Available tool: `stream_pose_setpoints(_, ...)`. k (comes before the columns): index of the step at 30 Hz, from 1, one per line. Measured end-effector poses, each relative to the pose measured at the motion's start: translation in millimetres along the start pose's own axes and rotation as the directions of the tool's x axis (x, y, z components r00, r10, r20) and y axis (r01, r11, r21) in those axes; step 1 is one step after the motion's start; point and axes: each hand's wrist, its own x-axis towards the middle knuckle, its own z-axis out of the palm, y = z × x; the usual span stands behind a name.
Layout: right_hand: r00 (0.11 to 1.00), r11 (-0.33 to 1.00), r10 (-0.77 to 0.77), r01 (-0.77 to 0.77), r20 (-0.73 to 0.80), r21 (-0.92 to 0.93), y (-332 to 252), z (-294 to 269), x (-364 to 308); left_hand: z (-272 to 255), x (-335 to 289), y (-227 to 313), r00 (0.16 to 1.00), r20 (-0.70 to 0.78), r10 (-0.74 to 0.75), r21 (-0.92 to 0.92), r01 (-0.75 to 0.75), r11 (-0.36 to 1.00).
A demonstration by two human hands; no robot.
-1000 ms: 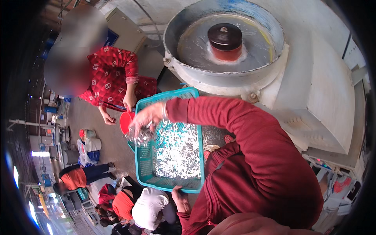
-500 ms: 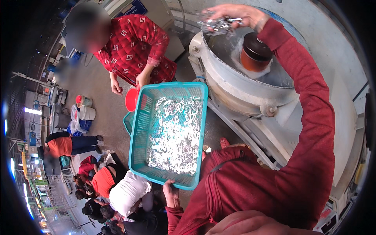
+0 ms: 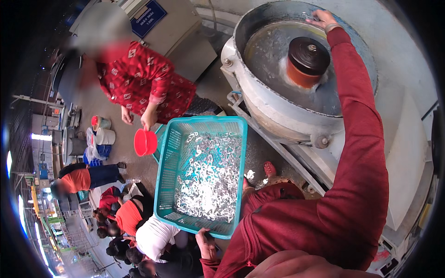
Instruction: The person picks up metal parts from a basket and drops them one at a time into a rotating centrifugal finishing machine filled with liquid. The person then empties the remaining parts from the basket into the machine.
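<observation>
My left hand [image 3: 206, 243] grips the near rim of a teal plastic basket [image 3: 161, 183], fingers curled under its edge. Inside lies a loose heap of shiny, curved metal hooks [image 3: 208, 176]. My right arm reaches out over a big round grey tub [image 3: 273, 118]. At the tub's far wall, my right hand [image 3: 323, 19] has a small metal hook [image 3: 308, 16] at its fingertips; how many pieces are there is hard to tell. Greyish, wet-looking stuff fills the tub around a central orange post with a black cap [image 3: 309, 55].
Across the basket a co-worker in a red patterned shirt [image 3: 139, 74] holds a red plastic scoop or cup [image 3: 145, 142]. Another teal basket [image 3: 160, 134] shows behind mine. Several people [image 3: 157, 229] crouch at lower left. White and red buckets [image 3: 105, 136] stand farther left.
My right hand has moved right to the tub's far wall, and most of the clump of metal hooks has left it. The co-worker and red scoop shifted left in view.
</observation>
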Motion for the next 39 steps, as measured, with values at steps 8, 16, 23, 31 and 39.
stream_pose_setpoints(8,0.679,0.152,-0.723,-0.016,-0.122,-0.988,-39,-63,-132,-11,12,9,0.990,0.084,-0.112,0.039,0.109,0.993)
stream_pose_setpoints(16,0.939,0.238,0.342,-0.106,-0.019,-0.965,-40,-90,-178,38,4,24,0.984,0.153,-0.095,0.057,0.087,0.995)
stream_pose_setpoints(23,0.933,0.011,0.353,0.071,0.070,-0.997,-74,-8,-235,23,21,21,0.956,0.290,-0.032,-0.025,0.041,0.999)
stream_pose_setpoints(31,0.005,0.730,0.387,0.609,0.922,-0.310,-20,280,-404,20,25,-11,0.985,0.124,0.123,0.063,-0.131,0.989)
stream_pose_setpoints(39,0.830,0.240,0.321,0.394,0.455,-0.887,215,464,-487,26,13,-17,0.971,0.124,0.204,0.102,-0.217,0.971)
